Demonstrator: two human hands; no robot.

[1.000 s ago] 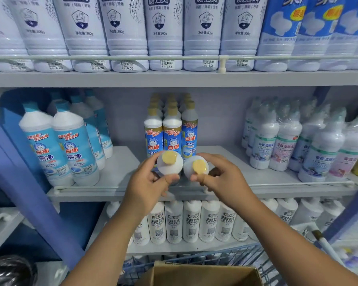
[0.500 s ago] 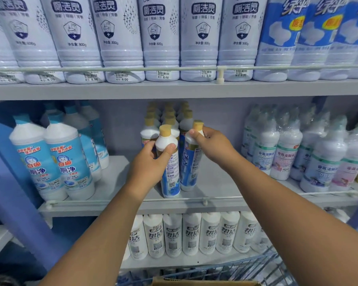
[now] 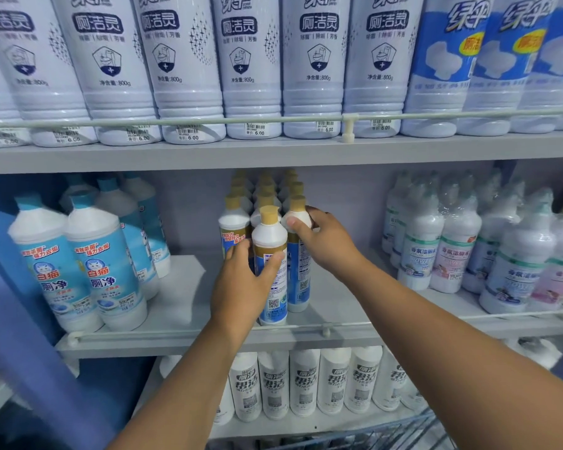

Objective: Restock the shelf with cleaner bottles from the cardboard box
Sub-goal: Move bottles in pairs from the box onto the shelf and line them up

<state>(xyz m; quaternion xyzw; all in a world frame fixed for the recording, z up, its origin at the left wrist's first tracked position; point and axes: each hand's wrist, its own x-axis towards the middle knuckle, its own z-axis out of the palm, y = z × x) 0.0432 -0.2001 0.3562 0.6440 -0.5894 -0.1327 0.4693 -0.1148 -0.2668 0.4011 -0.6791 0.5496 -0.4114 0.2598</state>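
bare shelf (image 3: 189,287) left of yellow-capped bottles (image 3: 267,190), front rail (image 3: 306,328) barring edge

On the middle shelf (image 3: 182,306), the front bottle (image 3: 270,274) stands at the rail, a second bottle (image 3: 298,271) touching it at 2 o'clock. The stocked rows (image 3: 264,193) stand behind at 12. Large bottles (image 3: 88,264) stand at 9, wrapped bottles (image 3: 468,245) at 3.
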